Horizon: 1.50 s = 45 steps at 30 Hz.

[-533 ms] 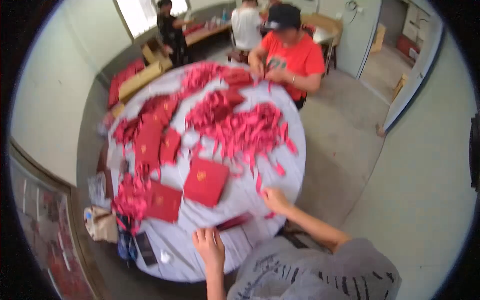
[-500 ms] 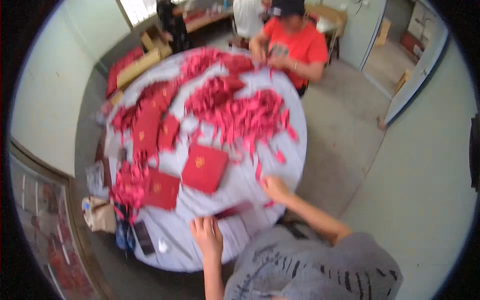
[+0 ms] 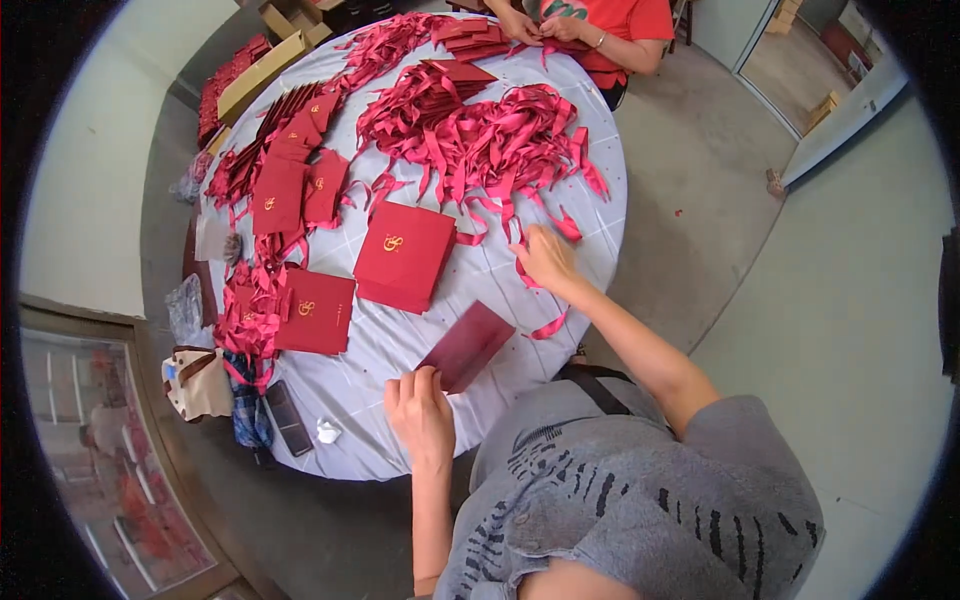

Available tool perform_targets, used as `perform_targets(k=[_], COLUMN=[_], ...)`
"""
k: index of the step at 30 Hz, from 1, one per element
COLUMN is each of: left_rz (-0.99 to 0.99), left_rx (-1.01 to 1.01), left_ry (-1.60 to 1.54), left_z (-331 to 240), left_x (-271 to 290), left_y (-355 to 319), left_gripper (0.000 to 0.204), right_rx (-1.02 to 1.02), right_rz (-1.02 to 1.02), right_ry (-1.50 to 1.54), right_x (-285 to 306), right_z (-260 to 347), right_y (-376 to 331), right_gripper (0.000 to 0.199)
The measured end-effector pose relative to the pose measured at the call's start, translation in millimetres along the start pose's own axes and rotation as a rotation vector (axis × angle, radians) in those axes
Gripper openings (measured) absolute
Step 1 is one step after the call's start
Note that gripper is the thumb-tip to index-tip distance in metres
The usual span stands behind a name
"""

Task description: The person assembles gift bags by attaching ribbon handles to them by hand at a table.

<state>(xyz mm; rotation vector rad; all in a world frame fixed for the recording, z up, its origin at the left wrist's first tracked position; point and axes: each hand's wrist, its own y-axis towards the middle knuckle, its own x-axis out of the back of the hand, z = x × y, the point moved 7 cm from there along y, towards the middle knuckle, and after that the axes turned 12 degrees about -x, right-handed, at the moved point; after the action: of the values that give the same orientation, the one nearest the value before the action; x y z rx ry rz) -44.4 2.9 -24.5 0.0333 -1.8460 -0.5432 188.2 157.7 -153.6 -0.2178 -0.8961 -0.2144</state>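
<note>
My left hand (image 3: 418,410) is at the near edge of the table, fingers closed on the corner of a dark red open paper bag or sleeve (image 3: 470,345). That piece is tilted, its plain, darker face showing. My right hand (image 3: 548,258) is farther right, its fingers pinched at a red ribbon (image 3: 522,275) that hangs beside them. A short ribbon end (image 3: 550,326) sticks out to the right of the dark red piece. Just beyond my left hand stands a neat stack of red bags (image 3: 405,255) with gold emblems. To its left lies another red stack (image 3: 316,312).
A big heap of red ribbons (image 3: 510,140) covers the far right of the round white-clothed table (image 3: 385,440). More red bags (image 3: 280,195) lie at the left. A phone (image 3: 289,418) and crumpled tissue (image 3: 328,431) rest near the front. Opposite, a co-worker in red (image 3: 625,30) handles red pieces.
The view has tipped downward and sharpened. The dark red piece by my left hand now shows a broad face instead of a thin blurred edge. My right hand stays at the ribbon.
</note>
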Motion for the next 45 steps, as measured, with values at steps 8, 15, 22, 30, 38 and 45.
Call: perform_targets(k=[8, 15, 22, 30, 38, 45], left_rz=[0.069, 0.032, -0.031, 0.028, 0.047, 0.032], left_rx=[-0.007, 0.009, 0.050, 0.538, 0.600, 0.591], left_ry=[-0.033, -0.101, -0.188, -1.173, -1.328, -1.359], left_z=[8.0, 19.7, 25.5, 58.4, 52.8, 48.4], left_x=[-1.7, -3.9, -6.4, -34.7, -27.9, -26.5], left_y=[1.6, 2.9, 9.3, -7.1, -12.3, -12.5], left_gripper=[0.005, 0.006, 0.007, 0.013, 0.013, 0.014], right_rx=[-0.003, -0.070, 0.222, 0.518, 0.659, 0.710], right_rz=[0.013, 0.507, 0.589, 0.428, 0.349, 0.342], right_ry=[0.323, 1.055, 0.961, 0.509, 0.371, 0.269], right_x=[-22.5, 28.9, 56.9, 45.7, 50.5, 46.1], right_z=[-25.6, 52.4, 107.4, 138.9, 154.2, 154.8], right_y=[23.6, -25.0, -76.9, -128.0, -147.4, -151.8], right_gripper=[0.021, 0.010, 0.016, 0.008, 0.008, 0.008])
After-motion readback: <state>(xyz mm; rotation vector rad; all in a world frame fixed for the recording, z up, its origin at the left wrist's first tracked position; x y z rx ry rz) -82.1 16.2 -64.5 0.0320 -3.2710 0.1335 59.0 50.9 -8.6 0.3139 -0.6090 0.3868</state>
